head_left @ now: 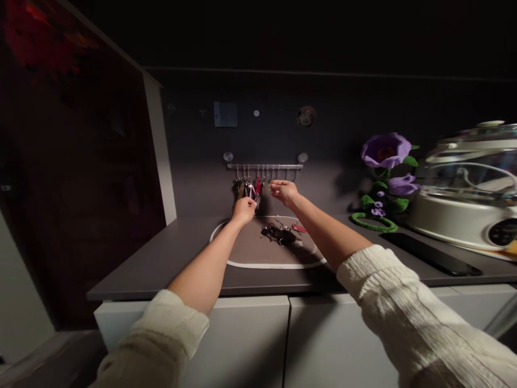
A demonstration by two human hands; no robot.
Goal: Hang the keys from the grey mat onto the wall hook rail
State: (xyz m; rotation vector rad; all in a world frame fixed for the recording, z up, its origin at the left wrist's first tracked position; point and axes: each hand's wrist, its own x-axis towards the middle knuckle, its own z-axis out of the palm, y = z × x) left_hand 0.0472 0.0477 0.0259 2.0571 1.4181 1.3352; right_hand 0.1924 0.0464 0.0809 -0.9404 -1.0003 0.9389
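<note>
**Working two-handed beneath rail**

Pinching pink strap with left hand at 11 o'clock of mat; seeing strap hanging below rail, towards 12 o'clock. Holding right hand near hooks at 1 o'clock, bunching fingers; cannot tell whether gripping anything. Noting dark bundle on mat, purple flowers at 2 o'clock.

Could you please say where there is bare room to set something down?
Bare counter lies between the mat and the counter's left edge; the mat's left part, beside the dark pile, is free. Crowded: under the hook rail around the left hand, and at right, among purple flowers, black slab and appliance.
</note>
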